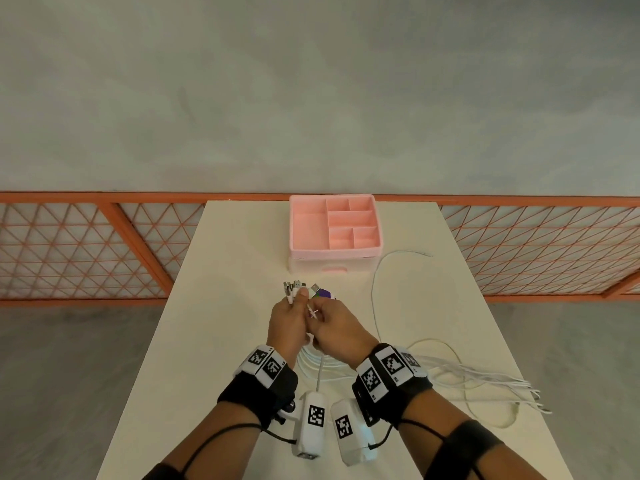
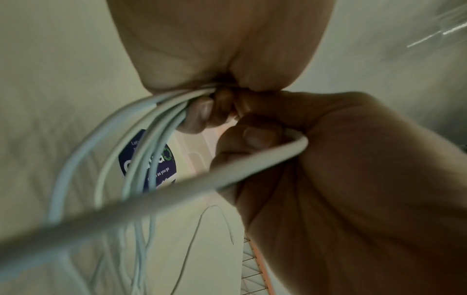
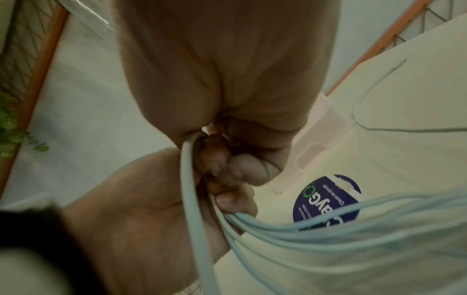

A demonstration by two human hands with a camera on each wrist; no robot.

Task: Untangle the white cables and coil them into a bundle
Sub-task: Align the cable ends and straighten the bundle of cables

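Several white cables trail from my hands across the right side of the table. My left hand grips a bunch of cable ends, their connectors sticking up past the thumb. In the left wrist view the bundle hangs in loops out of that fist. My right hand is right beside it, fingers curled round one cable. The same cable crosses the left wrist view. The two hands touch each other. One thin white cable lies loose in an arc on the right.
A pink compartment organiser with a drawer stands at the table's far middle. A round purple sticker lies on the table just beyond my hands. An orange mesh railing runs behind the table. Green leaves show at the left.
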